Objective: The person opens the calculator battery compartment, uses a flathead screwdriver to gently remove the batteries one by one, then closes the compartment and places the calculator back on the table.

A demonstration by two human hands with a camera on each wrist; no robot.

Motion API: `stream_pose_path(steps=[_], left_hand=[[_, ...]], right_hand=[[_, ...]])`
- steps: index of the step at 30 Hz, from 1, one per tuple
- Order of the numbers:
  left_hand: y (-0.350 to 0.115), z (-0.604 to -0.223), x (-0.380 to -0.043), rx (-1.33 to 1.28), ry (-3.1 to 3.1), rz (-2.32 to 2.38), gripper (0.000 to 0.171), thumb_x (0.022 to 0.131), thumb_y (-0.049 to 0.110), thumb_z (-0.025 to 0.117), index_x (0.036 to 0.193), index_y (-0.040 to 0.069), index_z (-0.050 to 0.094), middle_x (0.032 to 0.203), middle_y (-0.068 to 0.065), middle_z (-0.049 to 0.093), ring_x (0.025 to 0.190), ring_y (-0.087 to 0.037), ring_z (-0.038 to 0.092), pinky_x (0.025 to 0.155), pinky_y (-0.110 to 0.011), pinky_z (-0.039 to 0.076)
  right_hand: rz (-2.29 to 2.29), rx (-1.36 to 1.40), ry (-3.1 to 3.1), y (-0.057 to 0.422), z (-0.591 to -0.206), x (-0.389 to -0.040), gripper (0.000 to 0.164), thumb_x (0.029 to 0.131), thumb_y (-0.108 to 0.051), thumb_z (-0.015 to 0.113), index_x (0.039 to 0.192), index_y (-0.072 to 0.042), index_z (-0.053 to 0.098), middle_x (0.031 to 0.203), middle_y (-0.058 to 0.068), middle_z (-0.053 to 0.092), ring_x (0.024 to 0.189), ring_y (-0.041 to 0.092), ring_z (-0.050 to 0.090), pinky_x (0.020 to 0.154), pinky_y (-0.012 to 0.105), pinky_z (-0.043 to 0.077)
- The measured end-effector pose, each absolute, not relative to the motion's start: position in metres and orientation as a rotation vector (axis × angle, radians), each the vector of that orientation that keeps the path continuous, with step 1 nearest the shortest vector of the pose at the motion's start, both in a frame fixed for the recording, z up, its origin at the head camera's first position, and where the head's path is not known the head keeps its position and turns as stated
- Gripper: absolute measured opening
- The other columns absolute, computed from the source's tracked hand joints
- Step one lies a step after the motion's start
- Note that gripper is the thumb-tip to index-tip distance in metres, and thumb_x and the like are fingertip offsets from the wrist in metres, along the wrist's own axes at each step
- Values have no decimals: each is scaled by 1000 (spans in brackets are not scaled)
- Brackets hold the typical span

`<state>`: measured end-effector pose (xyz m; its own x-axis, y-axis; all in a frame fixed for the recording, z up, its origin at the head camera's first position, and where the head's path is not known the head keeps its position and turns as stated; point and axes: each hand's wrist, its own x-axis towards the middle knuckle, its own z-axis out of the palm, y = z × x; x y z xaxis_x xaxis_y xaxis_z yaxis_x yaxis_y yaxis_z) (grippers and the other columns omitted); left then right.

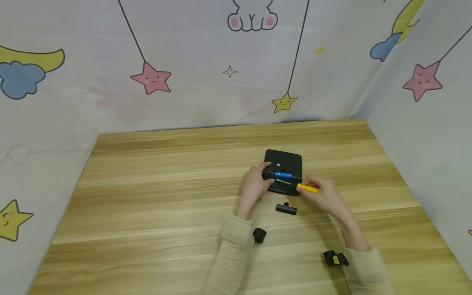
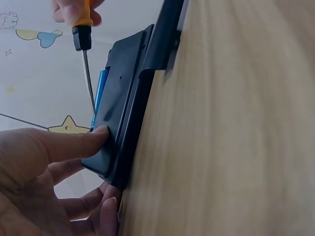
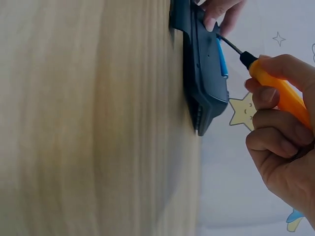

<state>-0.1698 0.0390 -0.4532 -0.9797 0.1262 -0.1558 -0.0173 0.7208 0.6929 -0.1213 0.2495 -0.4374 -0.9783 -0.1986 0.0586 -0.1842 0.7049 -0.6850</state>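
Observation:
A black flat device [image 1: 283, 159] lies on the table with its battery bay uncovered and a blue battery [image 1: 283, 175] in it. My left hand [image 1: 254, 183] grips its left side, thumb on the upper face and fingers round the edge in the left wrist view. In my right hand [image 1: 321, 195] is a screwdriver with a yellow handle [image 3: 278, 88] and black collar. Its thin metal shaft [image 2: 87, 78] slants towards the battery's left end, where the tip overlaps the bay.
A small black battery cover [image 1: 286, 209] with a tab lies on the wooden table [image 1: 166, 196] just in front of the device. Black straps [image 1: 259, 235] show beside the wrists. A patterned cloth wall [image 1: 199, 102] rises behind the table.

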Motion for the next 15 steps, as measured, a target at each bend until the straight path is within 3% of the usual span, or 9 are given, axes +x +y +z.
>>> stream_pose_path(steps=[6,15], left_hand=[[39,-452,-170,91,2728,1131,55,86,23,72,137,27,53,111,-14,61,84,-23,53,66,-28,39],[41,-452,-169,103,2724,1132,56,85,23,72,138,26,53,113,-15,62,87,-24,54,68,-29,40]], right_hand=[[-1001,-294,2976,252,-424,-113,12,88,-19,69,81,-12,63,74,3,65,62,14,47,56,22,39],[-721,-271,3155,254,-408,-100,11,86,-16,69,83,-7,63,63,4,60,48,12,36,46,22,28]])
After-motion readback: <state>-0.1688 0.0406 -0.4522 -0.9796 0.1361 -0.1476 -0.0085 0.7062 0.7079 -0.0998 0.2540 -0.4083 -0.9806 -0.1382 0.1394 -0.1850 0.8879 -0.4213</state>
